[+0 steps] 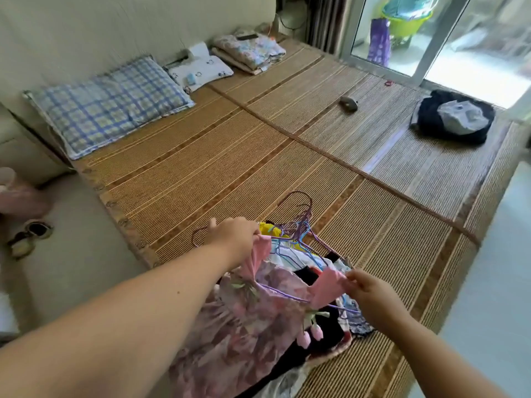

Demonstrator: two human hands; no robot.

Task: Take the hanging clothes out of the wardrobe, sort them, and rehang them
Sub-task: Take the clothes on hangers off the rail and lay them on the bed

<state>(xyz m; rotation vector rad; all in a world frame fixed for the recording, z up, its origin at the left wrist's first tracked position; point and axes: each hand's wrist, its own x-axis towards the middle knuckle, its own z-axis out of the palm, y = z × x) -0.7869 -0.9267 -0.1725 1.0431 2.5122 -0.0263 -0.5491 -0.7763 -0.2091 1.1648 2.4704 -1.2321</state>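
Clothes pile [287,305], hangers attached, on bed mat [201,173] for sorting. Left hand [234,235], right hand [363,285] apart, each pinching pink dress [258,311] shoulder, likely spreading it off purple hanger [290,295].

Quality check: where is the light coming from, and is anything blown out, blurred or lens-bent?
Head view: daylight through the sliding glass door blows out the floor beyond and leaves a pale glare streak on the striped woven bamboo mat; the wide lens fans the stripes; left hand, right hand and pink floral garment read clearly; the far-left edge is smeared.
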